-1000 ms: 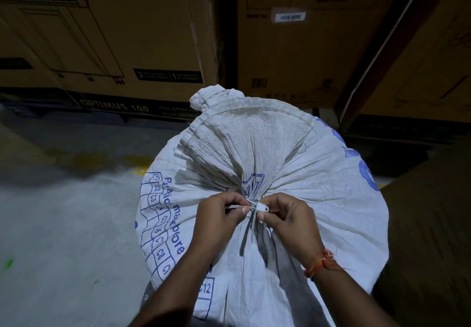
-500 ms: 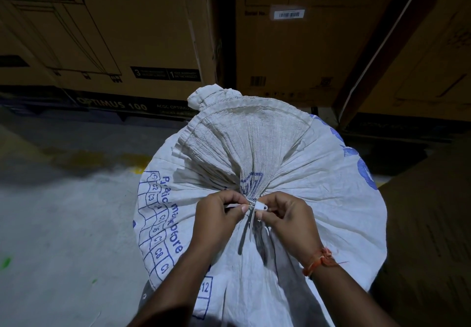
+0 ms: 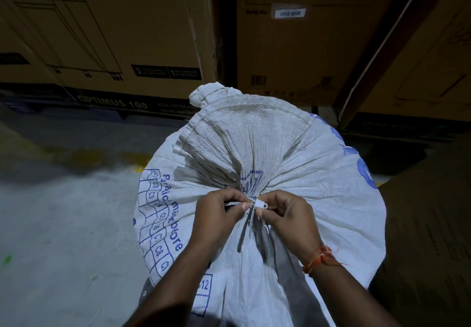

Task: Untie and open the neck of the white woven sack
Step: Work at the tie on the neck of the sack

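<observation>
Grey concrete floor (image 3: 63,237), dimly lit, carries the white woven sack with blue print (image 3: 318,199) at its near middle. The sack's neck is gathered and cinched by a white plastic zip tie (image 3: 260,204). The left hand (image 3: 216,219) pinches the tie's strap; the right hand (image 3: 288,219), an orange thread band (image 3: 318,260) at its wrist, pinches its head. Beyond stand brown cardboard cartons (image 3: 127,33).

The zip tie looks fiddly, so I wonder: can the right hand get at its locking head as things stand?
Probably yes: the right hand already pinches beside the white zip tie head, nothing covering it; the left hand grips its other side.
</observation>
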Available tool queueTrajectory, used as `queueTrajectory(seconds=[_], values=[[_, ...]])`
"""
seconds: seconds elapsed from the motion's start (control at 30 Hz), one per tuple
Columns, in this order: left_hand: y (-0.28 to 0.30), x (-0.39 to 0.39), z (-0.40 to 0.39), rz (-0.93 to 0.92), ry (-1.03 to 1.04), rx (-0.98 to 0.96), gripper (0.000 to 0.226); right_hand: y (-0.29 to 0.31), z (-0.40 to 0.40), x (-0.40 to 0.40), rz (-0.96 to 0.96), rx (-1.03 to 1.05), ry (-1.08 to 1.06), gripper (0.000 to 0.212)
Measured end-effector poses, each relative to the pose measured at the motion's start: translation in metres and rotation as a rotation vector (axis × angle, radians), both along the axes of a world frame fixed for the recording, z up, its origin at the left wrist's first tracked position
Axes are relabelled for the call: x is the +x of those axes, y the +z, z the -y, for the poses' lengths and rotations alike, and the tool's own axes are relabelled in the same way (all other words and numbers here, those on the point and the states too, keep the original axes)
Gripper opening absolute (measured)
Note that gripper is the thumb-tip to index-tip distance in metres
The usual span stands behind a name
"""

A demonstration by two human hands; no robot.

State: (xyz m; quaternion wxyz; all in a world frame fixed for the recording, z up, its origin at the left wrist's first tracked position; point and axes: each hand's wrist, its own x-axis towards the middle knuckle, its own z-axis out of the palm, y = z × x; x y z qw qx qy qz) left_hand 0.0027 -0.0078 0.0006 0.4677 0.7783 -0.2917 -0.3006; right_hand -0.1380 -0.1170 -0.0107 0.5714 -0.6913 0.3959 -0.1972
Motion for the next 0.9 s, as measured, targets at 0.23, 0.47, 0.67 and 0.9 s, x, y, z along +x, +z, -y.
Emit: queueTrajectory(seconds=[0.23,0.47,0.67,0.9], values=[[0.0058,0.0057,-0.0100,0.023,0.010,-0.005,0.013,0.0037,-0.0029,0.0022,0.004,-0.009,0.014,0.020],[-0.0003,0.0022,-0.0056,0.060,0.007,0.002,0.015,0.0015,-0.0010,-0.0004,-0.006,-0.016,0.008,0.021],[-0.0007,0.0027,-0.0046,0.067,0.009,0.010,0.015,-0.0008,0.0000,0.0003,-0.022,-0.028,0.013,0.020],[0.0017,0.0004,-0.0035,0.057,0.017,0.008,0.015,0.0016,-0.0004,-0.0002,-0.021,-0.026,0.014,0.020]])
